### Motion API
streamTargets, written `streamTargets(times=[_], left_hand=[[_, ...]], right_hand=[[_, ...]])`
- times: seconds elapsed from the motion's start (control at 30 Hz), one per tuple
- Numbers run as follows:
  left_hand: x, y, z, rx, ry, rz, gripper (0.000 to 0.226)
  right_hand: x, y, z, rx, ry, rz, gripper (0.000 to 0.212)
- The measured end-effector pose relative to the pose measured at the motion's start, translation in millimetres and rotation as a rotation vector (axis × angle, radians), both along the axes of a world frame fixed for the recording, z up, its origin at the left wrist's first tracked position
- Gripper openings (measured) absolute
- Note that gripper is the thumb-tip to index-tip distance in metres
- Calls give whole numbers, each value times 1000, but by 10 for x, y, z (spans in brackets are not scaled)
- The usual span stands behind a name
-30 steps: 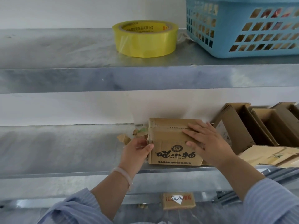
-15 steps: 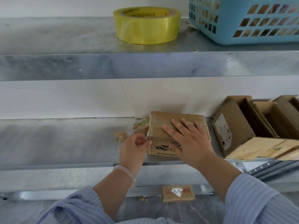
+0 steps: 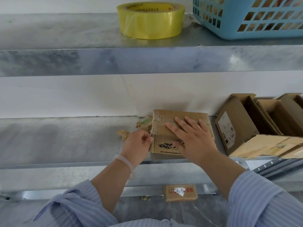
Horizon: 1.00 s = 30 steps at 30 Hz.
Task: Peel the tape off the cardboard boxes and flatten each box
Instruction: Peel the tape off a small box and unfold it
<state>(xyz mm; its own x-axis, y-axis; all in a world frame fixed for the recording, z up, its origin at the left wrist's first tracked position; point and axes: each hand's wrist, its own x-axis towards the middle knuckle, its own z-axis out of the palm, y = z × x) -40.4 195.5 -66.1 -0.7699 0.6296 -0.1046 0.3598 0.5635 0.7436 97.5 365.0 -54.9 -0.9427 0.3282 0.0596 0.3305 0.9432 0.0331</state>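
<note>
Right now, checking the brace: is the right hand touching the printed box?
Touching: head view shows the right hand flat on the printed box.

Matt brown cardboard box (image 3: 165, 133) with torn, rough edges sits on a dull galvanised metal shelf (image 3: 65, 138); above, glossy yellow tape roll (image 3: 150, 20), blue plastic basket (image 3: 255, 18).

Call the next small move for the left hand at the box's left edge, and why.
Probably pull the left hand leftward, away from the box, to strip the tape end it seems to pinch at the box's left edge. The right hand lies flat on the box top, bracing it against the shelf, and the box is not yet flattened.
</note>
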Motion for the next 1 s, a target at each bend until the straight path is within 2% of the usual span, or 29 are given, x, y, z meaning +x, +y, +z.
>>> streamTargets(times=[0.1,0.2,0.37,0.43,0.53,0.63,0.73,0.83,0.93,1.0], left_hand=[[-9,-35,42,53,-206,-22,18],[3,-64,128,266,-507,38,19],[-44,-36,210,427,-619,122,7],[-61,-22,216,413,-524,138,5],[-66,2,212,316,-236,148,11],[-74,18,215,281,-8,54,16],[-138,20,258,204,123,-87,32],[-185,43,300,80,325,-216,9],[-201,61,259,150,355,-207,7],[-238,65,254,181,294,-187,9]], right_hand=[[-8,-4,-17,2,3,-5,62],[-11,-3,-17,-2,-4,-8,63],[9,-22,4,-8,-8,-10,64],[22,-45,22,-17,3,-12,63],[23,-60,41,-47,2,-20,64],[11,-58,53,-93,34,-37,62],[20,-60,67,-121,65,-54,60],[-20,-21,105,-163,84,-80,59],[-110,47,178,-256,99,-127,55],[-138,61,187,-281,122,-152,63]])
